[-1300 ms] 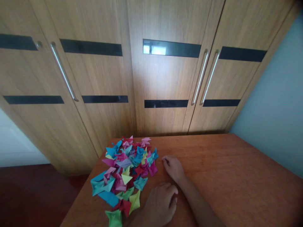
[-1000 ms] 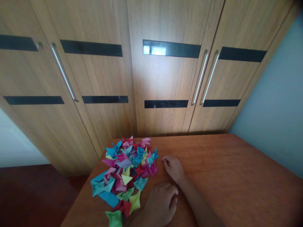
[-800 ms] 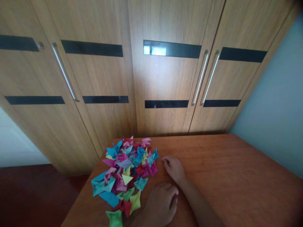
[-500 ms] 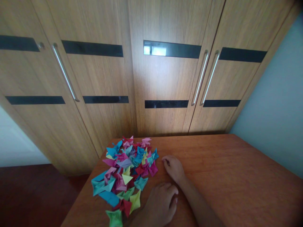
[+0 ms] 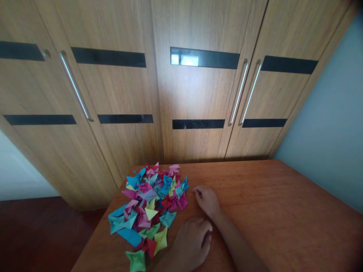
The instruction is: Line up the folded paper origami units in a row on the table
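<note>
Folded paper pieces [image 5: 150, 194] in pink, red, blue, teal, yellow, green and purple lie in a loose pile on the left part of the brown table [image 5: 272, 211]. My right hand [image 5: 206, 200] rests on the wood just right of the pile, its fingers curled in and nothing seen in them. Nearer to me, my left hand [image 5: 193, 240] lies with bent, closed fingers, also with nothing visible in it. A yellow folded piece [image 5: 161, 240] and a teal one [image 5: 168, 218] are closest to its left side. Neither hand touches the paper.
Behind the table stands a wooden wardrobe [image 5: 195, 90] with dark strips and long metal handles [image 5: 238, 92]. A pale wall [image 5: 326, 139] is at the right. Dark red floor [image 5: 36, 230] shows beyond the table's left edge, near a white panel [image 5: 22, 170].
</note>
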A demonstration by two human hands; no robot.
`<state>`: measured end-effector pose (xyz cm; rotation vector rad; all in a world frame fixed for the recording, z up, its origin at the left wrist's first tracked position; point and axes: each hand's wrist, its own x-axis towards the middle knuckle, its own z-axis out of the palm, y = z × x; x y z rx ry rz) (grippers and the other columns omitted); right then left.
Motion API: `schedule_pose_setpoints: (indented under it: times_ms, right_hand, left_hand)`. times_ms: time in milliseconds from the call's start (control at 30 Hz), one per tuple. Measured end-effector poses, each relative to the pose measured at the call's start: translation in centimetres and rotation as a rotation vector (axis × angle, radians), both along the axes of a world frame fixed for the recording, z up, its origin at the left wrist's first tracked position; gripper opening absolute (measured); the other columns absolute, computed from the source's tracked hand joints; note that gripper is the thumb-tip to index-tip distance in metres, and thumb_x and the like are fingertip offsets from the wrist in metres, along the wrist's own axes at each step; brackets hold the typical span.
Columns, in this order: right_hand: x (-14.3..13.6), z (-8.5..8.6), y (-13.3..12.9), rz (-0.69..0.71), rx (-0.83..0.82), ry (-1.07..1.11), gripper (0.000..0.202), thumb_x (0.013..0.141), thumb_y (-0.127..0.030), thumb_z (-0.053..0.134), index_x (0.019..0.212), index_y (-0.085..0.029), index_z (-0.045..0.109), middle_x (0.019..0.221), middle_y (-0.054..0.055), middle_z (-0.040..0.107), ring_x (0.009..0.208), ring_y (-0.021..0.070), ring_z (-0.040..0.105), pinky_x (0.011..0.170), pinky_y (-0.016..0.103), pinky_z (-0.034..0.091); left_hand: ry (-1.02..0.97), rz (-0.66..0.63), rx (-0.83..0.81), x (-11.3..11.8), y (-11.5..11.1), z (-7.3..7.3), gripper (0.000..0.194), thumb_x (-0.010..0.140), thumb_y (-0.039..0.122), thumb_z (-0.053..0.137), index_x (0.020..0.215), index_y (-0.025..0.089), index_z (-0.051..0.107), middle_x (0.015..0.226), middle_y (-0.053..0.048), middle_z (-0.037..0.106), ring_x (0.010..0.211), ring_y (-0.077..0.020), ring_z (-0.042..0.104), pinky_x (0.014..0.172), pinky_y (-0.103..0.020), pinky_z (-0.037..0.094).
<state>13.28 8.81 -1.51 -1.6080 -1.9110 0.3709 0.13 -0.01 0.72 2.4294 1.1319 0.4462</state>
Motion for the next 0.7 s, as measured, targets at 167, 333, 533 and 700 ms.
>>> schedule_pose_setpoints:
  times_ms: [167, 333, 533, 700]
  right_hand:
    - [0.06, -0.23, 0.03, 0.016, 0.027, 0.014, 0.024, 0.082, -0.014, 0.044, 0.086, -0.022, 0.066, 0.089, 0.002, 0.067, 0.089, 0.0153, 0.058, 0.082, 0.023, 0.04]
    - [0.03, -0.24, 0.02, 0.017, 0.042, 0.013, 0.024, 0.082, -0.013, 0.044, 0.086, -0.022, 0.066, 0.088, 0.002, 0.067, 0.088, 0.0149, 0.058, 0.082, 0.023, 0.039]
    - [0.06, -0.37, 0.05, 0.0, 0.024, 0.001, 0.024, 0.082, -0.014, 0.045, 0.087, -0.023, 0.066, 0.09, 0.001, 0.067, 0.09, 0.0143, 0.058, 0.083, 0.022, 0.04]
    - [0.01, -0.17, -0.04, 0.008, 0.032, 0.005, 0.025, 0.082, -0.014, 0.043, 0.087, -0.023, 0.066, 0.09, 0.001, 0.068, 0.09, 0.0142, 0.058, 0.083, 0.022, 0.04]
  left_hand:
    - [-0.01, 0.007, -0.008, 0.02, 0.03, 0.11, 0.02, 0.079, 0.015, 0.049, 0.094, 0.026, 0.056, 0.089, 0.001, 0.062, 0.085, -0.0169, 0.055, 0.076, -0.027, 0.04]
    - [-0.004, -0.001, -0.006, 0.05, 0.06, 0.23, 0.018, 0.079, 0.015, 0.048, 0.092, 0.024, 0.056, 0.088, 0.0, 0.062, 0.084, -0.017, 0.055, 0.074, -0.026, 0.04]
    - [0.001, -0.007, -0.01, 0.0, -0.01, 0.52, 0.019, 0.079, 0.015, 0.048, 0.093, 0.024, 0.056, 0.089, -0.001, 0.062, 0.085, -0.0174, 0.055, 0.076, -0.027, 0.041]
    - [0.002, -0.01, -0.013, -0.03, 0.02, 0.59, 0.019, 0.079, 0.015, 0.049, 0.094, 0.024, 0.057, 0.089, -0.001, 0.061, 0.085, -0.0175, 0.055, 0.076, -0.027, 0.041]
